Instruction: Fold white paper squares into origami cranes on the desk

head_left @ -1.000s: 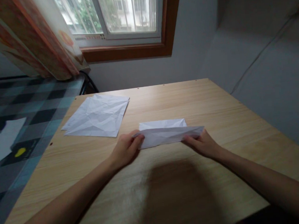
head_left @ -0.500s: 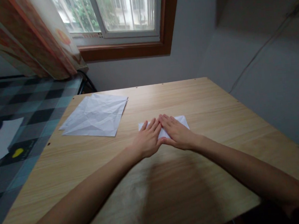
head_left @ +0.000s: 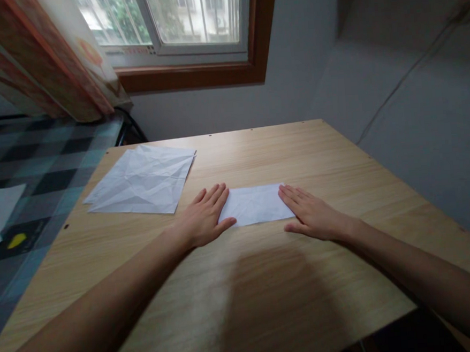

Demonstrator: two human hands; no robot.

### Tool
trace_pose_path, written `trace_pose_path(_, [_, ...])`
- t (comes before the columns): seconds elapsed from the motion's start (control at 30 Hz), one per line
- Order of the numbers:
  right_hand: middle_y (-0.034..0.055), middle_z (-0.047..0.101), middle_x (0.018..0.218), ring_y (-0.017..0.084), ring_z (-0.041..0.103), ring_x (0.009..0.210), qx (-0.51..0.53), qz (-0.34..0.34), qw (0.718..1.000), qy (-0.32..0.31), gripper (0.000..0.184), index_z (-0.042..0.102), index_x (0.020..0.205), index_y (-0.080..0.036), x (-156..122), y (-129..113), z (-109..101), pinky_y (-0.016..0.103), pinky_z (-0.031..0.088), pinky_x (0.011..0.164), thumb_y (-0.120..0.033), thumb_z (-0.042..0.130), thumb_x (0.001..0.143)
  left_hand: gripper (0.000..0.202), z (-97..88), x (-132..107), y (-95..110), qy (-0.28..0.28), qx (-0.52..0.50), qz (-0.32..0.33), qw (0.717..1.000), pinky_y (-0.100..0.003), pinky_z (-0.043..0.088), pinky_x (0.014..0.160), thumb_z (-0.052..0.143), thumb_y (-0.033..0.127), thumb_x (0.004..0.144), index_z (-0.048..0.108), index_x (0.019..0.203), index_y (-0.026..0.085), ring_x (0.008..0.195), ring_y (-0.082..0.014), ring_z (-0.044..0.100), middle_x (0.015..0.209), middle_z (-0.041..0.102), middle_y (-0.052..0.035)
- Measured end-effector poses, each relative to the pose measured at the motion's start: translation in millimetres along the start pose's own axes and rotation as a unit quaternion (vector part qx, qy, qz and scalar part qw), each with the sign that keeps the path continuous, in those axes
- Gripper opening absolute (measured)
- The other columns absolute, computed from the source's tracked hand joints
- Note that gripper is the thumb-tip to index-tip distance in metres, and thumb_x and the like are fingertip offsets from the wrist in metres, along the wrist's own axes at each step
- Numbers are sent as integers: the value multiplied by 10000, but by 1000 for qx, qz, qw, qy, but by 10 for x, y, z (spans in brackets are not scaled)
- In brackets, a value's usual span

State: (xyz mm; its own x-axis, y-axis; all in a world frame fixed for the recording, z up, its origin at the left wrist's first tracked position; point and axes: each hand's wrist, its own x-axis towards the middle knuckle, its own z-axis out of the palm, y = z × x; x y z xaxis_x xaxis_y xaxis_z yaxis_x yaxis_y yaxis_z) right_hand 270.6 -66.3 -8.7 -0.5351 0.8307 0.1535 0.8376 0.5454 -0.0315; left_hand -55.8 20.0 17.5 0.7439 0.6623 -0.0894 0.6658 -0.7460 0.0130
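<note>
Paper rectangle [head_left: 257, 204] lies flat near the middle of the wooden worktop [head_left: 258, 158]. The left hand [head_left: 205, 215] rests palm down on its left end, the right hand [head_left: 312, 211] on its right end. Both are flat, thumbs spread. Creased paper sheets [head_left: 141, 180] lie at far left.

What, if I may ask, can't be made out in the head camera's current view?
Side edges of the paper: head view, partly hidden by the left grip and right grip.
Its underside: head view, faces the table.
Count of the stack: head view, hidden by overlap.
Rest of the far-left sheet: head view, cut off by the left edge.
Upper end of the cord: head view, too dark and blurred.
</note>
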Motion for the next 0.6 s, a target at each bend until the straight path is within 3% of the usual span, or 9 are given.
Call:
trace_pose_path(0.1, [255,545,1411,366,511,1332,-23,-35,998,46,682,513,1400,-47,-4,-56,-48,532,429,1110,-558,523,947,763,-56,-37,-91,-4,43,-4,999,-490,188,1203,290,575,982,277,1538,54,1496,-329,253,1615,253,-191])
trace_pose_path(0.2, [211,687,1221,313,651,1148,-51,-111,987,105,391,651,1221,-62,23,-155,-92,467,530,1007,-347,526,985,629,-152,-61,-99,59,93,20,994,-514,174,1198,387,470,982,371,1498,110,1475,-337,293,1593,333,-166])
trace_pose_path(0.27, [181,731,1118,271,700,1031,-65,-151,977,139,281,682,1145,-70,50,-237,-115,413,573,915,-182,480,985,518,-220,-70,2,114,112,58,985,-511,191,1190,420,349,981,431,1456,143,1448,-326,341,1567,387,-150])
trace_pose_path(0.33, [162,753,1017,244,721,917,-72,-167,970,160,278,697,1074,-65,93,-328,-135,375,586,814,-80,441,967,445,-259,-72,180,146,97,103,979,-461,314,1128,417,321,991,491,1393,145,1345,-295,471,1479,501,-148])
trace_pose_path(0.43, [124,757,862,216,708,751,-50,-142,973,173,251,705,987,-83,190,-466,-158,340,557,689,-92,454,973,489,-233,-62,450,136,39,141,980,-419,471,920,505,545,941,609,1191,138,1100,-288,611,1208,668,-134])
trace_pose_path(0.47, [108,752,829,207,697,718,-32,-130,976,172,239,705,982,-99,226,-507,-159,334,544,670,-111,466,974,459,-207,-56,506,134,32,138,981,-404,486,859,514,547,938,631,1127,146,1025,-277,631,1122,691,-119])
trace_pose_path(0.6, [100,749,872,223,687,783,55,-98,982,154,230,680,1090,-124,337,-599,-124,347,533,714,-142,512,934,261,-89,-47,506,166,26,131,977,-339,478,727,462,316,988,669,943,165,850,-214,647,909,701,-76])
